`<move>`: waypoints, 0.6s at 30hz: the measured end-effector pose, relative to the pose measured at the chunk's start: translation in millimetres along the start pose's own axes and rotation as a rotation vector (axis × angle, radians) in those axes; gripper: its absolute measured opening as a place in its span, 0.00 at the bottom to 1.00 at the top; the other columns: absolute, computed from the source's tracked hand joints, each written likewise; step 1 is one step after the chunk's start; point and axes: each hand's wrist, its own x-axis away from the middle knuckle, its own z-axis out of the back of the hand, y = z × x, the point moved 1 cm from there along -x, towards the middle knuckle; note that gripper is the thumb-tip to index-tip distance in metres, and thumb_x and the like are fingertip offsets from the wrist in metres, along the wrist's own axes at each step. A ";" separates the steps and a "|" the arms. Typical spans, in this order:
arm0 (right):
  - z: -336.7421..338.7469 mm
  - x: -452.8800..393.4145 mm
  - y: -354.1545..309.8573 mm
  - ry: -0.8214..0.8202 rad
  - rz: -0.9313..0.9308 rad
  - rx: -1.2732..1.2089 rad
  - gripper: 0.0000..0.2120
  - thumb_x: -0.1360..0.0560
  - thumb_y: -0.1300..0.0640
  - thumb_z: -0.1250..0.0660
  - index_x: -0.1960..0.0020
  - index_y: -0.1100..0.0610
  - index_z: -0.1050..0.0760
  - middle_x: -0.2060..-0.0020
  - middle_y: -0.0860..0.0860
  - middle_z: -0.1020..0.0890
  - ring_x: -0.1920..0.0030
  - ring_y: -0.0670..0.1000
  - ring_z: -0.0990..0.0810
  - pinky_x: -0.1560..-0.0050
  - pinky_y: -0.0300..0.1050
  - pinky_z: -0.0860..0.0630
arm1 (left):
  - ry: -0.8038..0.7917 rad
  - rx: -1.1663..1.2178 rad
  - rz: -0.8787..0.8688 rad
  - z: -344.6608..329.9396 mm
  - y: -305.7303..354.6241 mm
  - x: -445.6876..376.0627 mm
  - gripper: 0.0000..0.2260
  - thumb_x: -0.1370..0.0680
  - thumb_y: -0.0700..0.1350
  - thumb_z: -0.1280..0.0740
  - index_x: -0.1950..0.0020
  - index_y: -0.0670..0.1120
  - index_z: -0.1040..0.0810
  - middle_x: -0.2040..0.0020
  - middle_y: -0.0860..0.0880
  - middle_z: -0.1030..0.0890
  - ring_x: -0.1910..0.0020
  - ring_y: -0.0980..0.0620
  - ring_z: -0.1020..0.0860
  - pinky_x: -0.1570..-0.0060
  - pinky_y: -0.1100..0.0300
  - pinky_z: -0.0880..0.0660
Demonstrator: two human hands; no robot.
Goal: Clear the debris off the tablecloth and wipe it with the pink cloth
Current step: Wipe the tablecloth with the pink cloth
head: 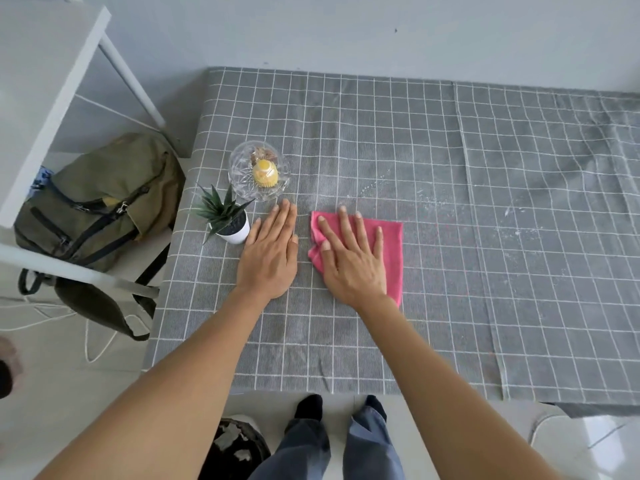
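A grey tablecloth with a white grid covers the table. The pink cloth lies flat on it near the middle left. My right hand presses on the pink cloth with its fingers spread and straight. To its left, my left hand rests flat on the bare tablecloth with fingers straight and together. White crumbs and powder are scattered over the tablecloth beyond and to the right of the pink cloth.
A glass bowl holding a yellow cupcake stands just beyond my left hand, beside a small potted plant in a white pot. A green backpack sits on a white chair at the left. A bin is on the floor by my feet.
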 end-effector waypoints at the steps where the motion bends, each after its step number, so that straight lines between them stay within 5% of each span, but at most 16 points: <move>1: 0.6 0.7 2.6 0.000 0.015 0.010 0.24 0.18 0.42 0.63 0.23 0.39 0.60 0.23 0.45 0.62 0.24 0.50 0.66 0.26 0.59 0.69 | -0.002 -0.001 0.000 0.2 -0.1 -0.1 0.26 0.19 0.51 0.59 0.22 0.48 0.54 0.22 0.52 0.54 0.23 0.56 0.55 0.25 0.54 0.57; 6: 11.4 1.0 35.8 -0.004 0.021 0.042 0.23 0.18 0.43 0.63 0.23 0.38 0.60 0.23 0.43 0.61 0.24 0.49 0.65 0.26 0.57 0.68 | -0.014 0.004 0.005 0.0 -0.9 -0.1 0.25 0.19 0.51 0.60 0.22 0.48 0.55 0.22 0.52 0.55 0.23 0.57 0.56 0.25 0.55 0.59; 12: 33.0 7.7 104.3 0.042 -0.259 0.038 0.24 0.19 0.42 0.64 0.23 0.38 0.61 0.22 0.46 0.59 0.23 0.50 0.63 0.25 0.58 0.66 | -0.015 0.018 0.004 -0.4 -1.7 -0.2 0.24 0.18 0.50 0.59 0.22 0.49 0.56 0.22 0.53 0.56 0.23 0.56 0.56 0.25 0.53 0.57; 18: 33.0 9.0 99.1 0.052 -0.285 -0.001 0.24 0.18 0.43 0.62 0.22 0.39 0.58 0.22 0.47 0.59 0.23 0.51 0.63 0.26 0.59 0.67 | -0.010 -0.002 0.007 -2.0 -2.1 0.1 0.24 0.18 0.50 0.59 0.22 0.49 0.56 0.22 0.53 0.56 0.23 0.56 0.56 0.25 0.54 0.58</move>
